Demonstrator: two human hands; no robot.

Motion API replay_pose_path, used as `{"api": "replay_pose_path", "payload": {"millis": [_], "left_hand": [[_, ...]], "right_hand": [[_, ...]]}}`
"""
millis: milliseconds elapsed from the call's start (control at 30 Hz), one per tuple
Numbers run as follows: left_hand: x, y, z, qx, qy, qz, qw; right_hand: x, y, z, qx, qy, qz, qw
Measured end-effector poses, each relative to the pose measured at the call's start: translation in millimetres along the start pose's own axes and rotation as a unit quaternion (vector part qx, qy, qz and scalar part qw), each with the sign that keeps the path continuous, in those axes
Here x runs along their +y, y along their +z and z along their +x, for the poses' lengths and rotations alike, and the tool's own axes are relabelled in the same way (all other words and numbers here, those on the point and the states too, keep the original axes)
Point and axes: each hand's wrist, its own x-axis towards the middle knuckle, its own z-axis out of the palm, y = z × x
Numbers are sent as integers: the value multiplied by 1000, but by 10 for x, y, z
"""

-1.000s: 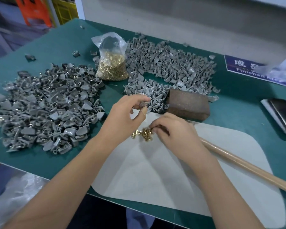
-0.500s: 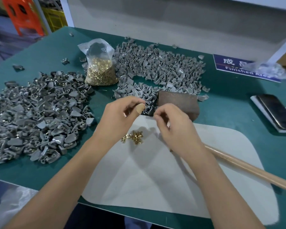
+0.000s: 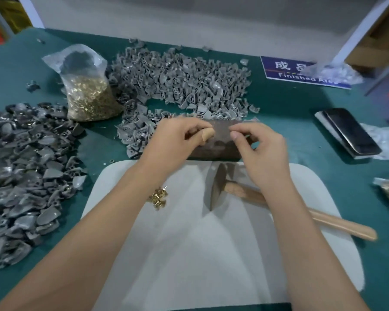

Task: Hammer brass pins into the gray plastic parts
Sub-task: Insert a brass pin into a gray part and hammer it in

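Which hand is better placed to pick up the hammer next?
Right, probably. The hammer lies on the white mat under the right hand, handle running out to the right. The left hand is farther off.

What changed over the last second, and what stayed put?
The right hand rose from the loose pins on the mat to meet the left hand over the brown block, fingers pinched; what they hold is unclear. The hammer, the pin bag and the gray piles stayed.
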Motion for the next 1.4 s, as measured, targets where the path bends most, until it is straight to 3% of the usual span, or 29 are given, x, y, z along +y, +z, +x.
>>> {"api": "replay_pose_path", "payload": {"millis": [133,300,400,767,967,1100,1400], "left_hand": [[-71,52,-5,51,32,66,996],[-93,105,-18,53,-5,44,998],[-84,82,-37,83,13,36,996],[-95,60,-69,18,78,144,986],[-105,69,-77,22,72,90,993],[-78,84,-96,36,23,34,998],[-55,95,-163,36,-14,12,999]], "right_hand": [[-29,75,-22,-6,33,13,999],[-78,139,-58,17,16,-10,1000],[-70,138,-52,57,23,-24,998],[-50,180,-36,52,-6,-30,998],[-46,185,-46,59,-13,-24,998],[-68,182,-41,58,-11,-8,998],[-92,149,-19,27,-11,35,999]]}}
